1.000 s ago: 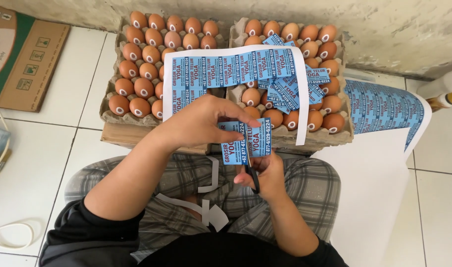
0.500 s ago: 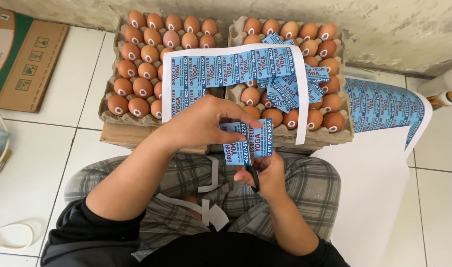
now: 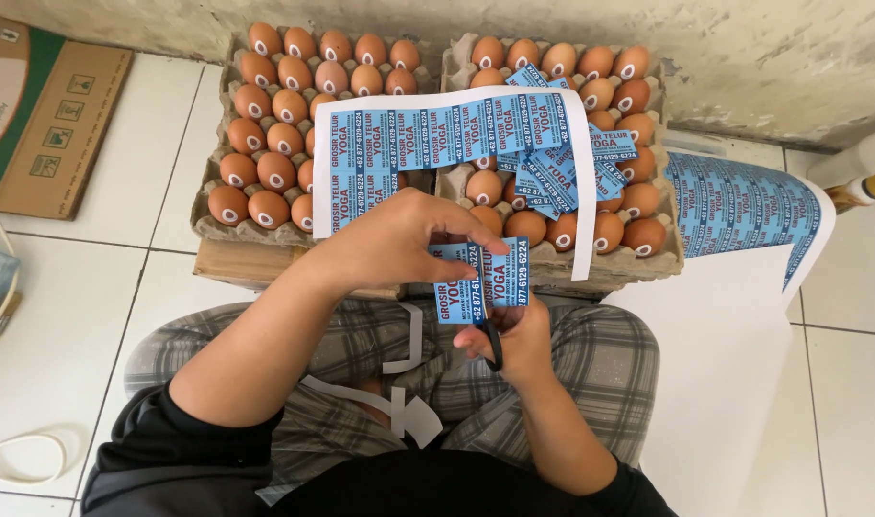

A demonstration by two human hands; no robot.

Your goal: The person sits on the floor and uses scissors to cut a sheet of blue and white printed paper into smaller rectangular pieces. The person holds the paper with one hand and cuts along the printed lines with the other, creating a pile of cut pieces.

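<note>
My left hand (image 3: 399, 239) pinches the top of a small strip of blue printed labels (image 3: 480, 280) held over my lap. My right hand (image 3: 514, 335) is below it, gripping black-handled scissors (image 3: 490, 337) whose blades run up between two labels of the strip. Just beyond my hands, a white sheet with rows of blue labels (image 3: 447, 144) drapes over two trays of brown eggs (image 3: 265, 124), and several cut labels (image 3: 562, 168) lie loose on the right tray (image 3: 662, 244).
White paper offcuts (image 3: 404, 407) rest on my checked trousers. Another printed label sheet (image 3: 744, 211) curls on the floor at right, beside a white bottle (image 3: 863, 172). A flat cardboard box (image 3: 45, 115) lies at left, a white cord (image 3: 16, 460) at bottom left. A rough wall stands behind the trays.
Almost nothing differs: both hands stay on the label strip and scissors, with only a slight shift of the strip.
</note>
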